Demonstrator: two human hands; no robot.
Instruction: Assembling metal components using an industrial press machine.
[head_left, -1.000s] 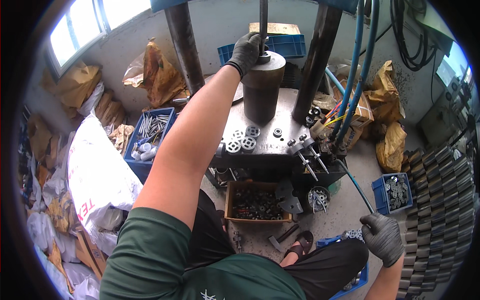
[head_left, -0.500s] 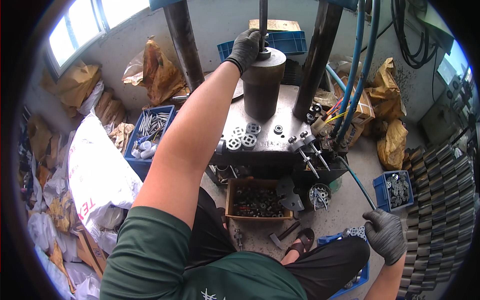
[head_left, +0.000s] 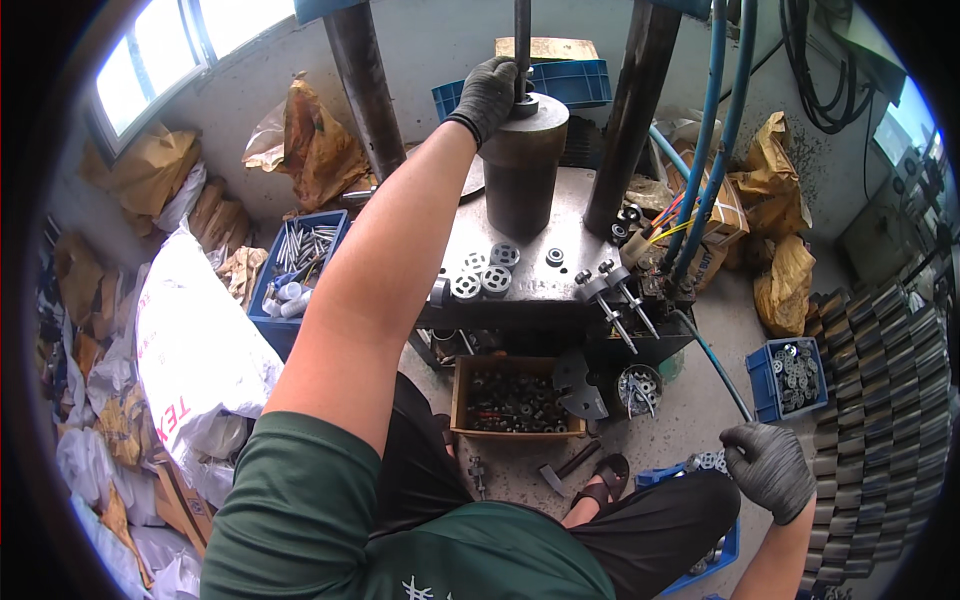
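Observation:
My gloved left hand [head_left: 487, 97] reaches to the press, its fingers closed at an upright metal rod [head_left: 522, 50]. The rod's lower end meets a dark ring [head_left: 524, 106] on top of a thick steel cylinder [head_left: 522, 175]; the fingertips are partly hidden. At the lower right, my gloved right hand [head_left: 770, 470] is curled at the end of a long lever [head_left: 712, 362]. Slotted metal discs [head_left: 494, 280] and a small bearing [head_left: 555, 257] lie on the steel press table [head_left: 540, 285]. Two shafts with round collars [head_left: 612, 300] rest at its right front edge.
Posts [head_left: 365, 90] and blue hoses [head_left: 712, 150] flank the cylinder. Below are a wooden box of small parts [head_left: 460, 400], a hammer [head_left: 568, 468] and a can of parts [head_left: 640, 390]. Blue bins [head_left: 765, 385] stand right, another [head_left: 340, 245] left. Stacked metal pieces [head_left: 880, 430] line the right.
My right hand has shifted slightly, its fingers still curled at the lever's end. The left hand keeps its place at the rod. The whole view has moved a little.

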